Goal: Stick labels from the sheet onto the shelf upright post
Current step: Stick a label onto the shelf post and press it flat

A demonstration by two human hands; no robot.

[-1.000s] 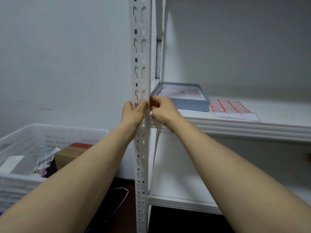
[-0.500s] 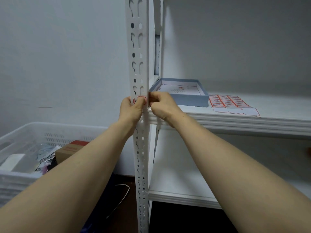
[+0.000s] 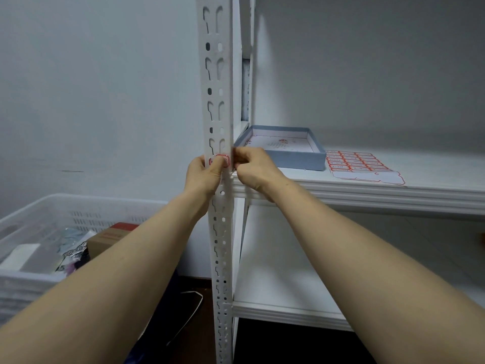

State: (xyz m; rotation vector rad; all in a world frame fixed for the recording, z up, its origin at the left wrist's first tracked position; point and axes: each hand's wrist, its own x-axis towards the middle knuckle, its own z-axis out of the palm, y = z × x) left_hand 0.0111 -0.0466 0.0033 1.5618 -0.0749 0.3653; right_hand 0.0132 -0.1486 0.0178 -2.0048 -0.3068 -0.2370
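Head view: the red-bordered label shows more of its outline on the shelf upright post than a second ago, when thumbs hid most of it. Wrapped round the post, the left hand presses its thumb on the label's lower edge. At 3 o'clock of it, the right hand has its fingers curled narrow, seemingly pinching the label's end at the post's corner. This label looks nearly stuck down. Further toward 3 o'clock the label sheet lies on the shelf.
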